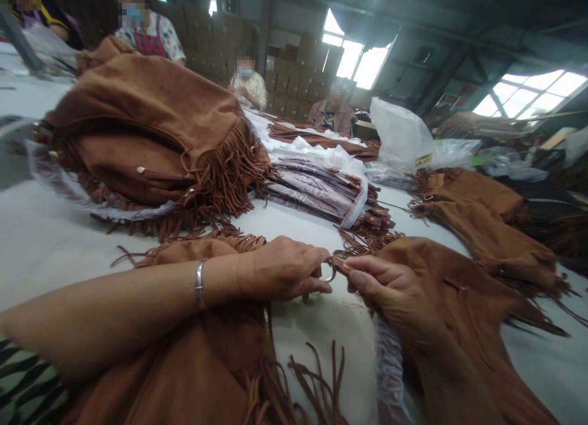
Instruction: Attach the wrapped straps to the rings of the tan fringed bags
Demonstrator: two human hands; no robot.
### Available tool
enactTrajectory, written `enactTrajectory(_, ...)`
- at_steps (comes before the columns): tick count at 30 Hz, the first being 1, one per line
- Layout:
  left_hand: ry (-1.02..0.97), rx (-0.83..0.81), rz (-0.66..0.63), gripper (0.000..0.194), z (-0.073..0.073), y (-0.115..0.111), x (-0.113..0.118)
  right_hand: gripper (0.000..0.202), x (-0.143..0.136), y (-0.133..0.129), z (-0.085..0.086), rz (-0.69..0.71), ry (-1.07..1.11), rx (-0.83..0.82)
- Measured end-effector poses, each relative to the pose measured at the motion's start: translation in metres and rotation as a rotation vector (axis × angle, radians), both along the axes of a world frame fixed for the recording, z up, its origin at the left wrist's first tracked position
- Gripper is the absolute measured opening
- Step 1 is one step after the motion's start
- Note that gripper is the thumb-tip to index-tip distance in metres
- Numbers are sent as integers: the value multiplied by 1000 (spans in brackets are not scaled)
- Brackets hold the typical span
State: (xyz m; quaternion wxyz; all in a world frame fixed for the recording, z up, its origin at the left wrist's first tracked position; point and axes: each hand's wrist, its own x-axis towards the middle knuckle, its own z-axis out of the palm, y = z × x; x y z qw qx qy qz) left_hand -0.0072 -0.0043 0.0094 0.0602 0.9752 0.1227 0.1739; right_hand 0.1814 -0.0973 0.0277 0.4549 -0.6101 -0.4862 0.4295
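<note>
past the nearest brown bag, the left hand grips a metal ring between closed fingers, while the right hand pinches a strap end at its edge that could slip if the pinch loosened, bundled straps lying beyond.

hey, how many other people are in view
4: one person at top left, a second person behind the big bag, a third person left of centre, a fourth person right of centre. Others may be hidden.

From where I stand, the left hand partly hides the metal ring, and the nearest brown bag is cut off below.
</note>
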Motion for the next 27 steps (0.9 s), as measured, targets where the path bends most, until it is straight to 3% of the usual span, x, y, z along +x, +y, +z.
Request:
enactTrajectory(5, -90, 79, -39, 36, -5, 1, -2, 22, -4, -5, 4, -47, -259, 177)
enactTrajectory(12, -267, 192, -111, 33, -11, 4, -1, 23, -2, -7, 6, -93, -431, 211)
enactTrajectory(18, -295, 233, -109, 33, -10, 3, -1, 21, -3, -5, 6, -47, -443, 240)
enactTrajectory(27, -306, 165, -138, 34, -9, 3, -3, 20, -3, -4, 0, -91, -399, 227)
